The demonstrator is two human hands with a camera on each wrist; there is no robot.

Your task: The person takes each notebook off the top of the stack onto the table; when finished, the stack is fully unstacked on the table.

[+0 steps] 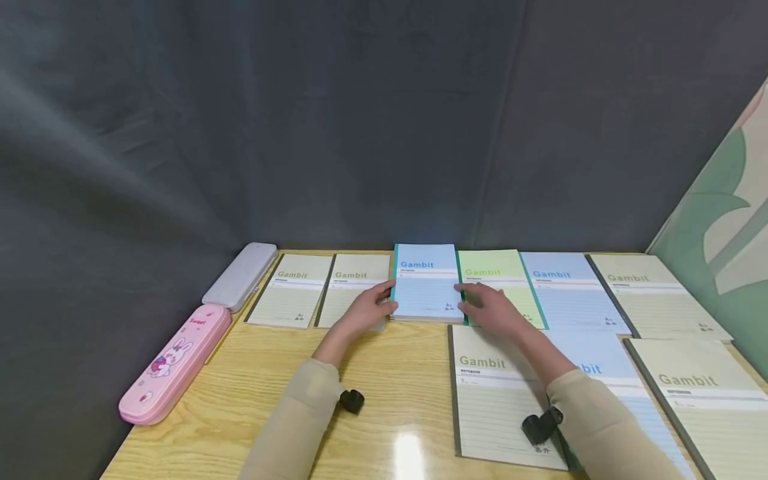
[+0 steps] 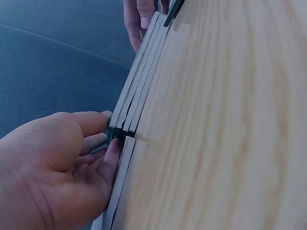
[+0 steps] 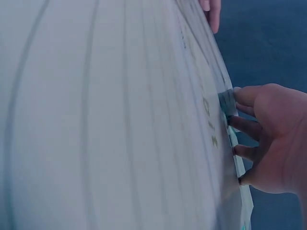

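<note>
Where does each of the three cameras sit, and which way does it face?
Head: above the table, looking forward and down at rows of notebooks; both forearms show.
Left wrist: low at the table edge, facing along the blue notebook stack; left hand shows.
Right wrist: close over a notebook cover, facing the right hand.
Shared: both wrist views show the opposite hand's fingertips at the stack's far side.

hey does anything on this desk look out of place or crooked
Mostly tidy. The light blue notebook stack held between the left hand and right hand sits higher than the flat row beside it, and the pink pencil case overhangs the table edge at an angle.
</note>
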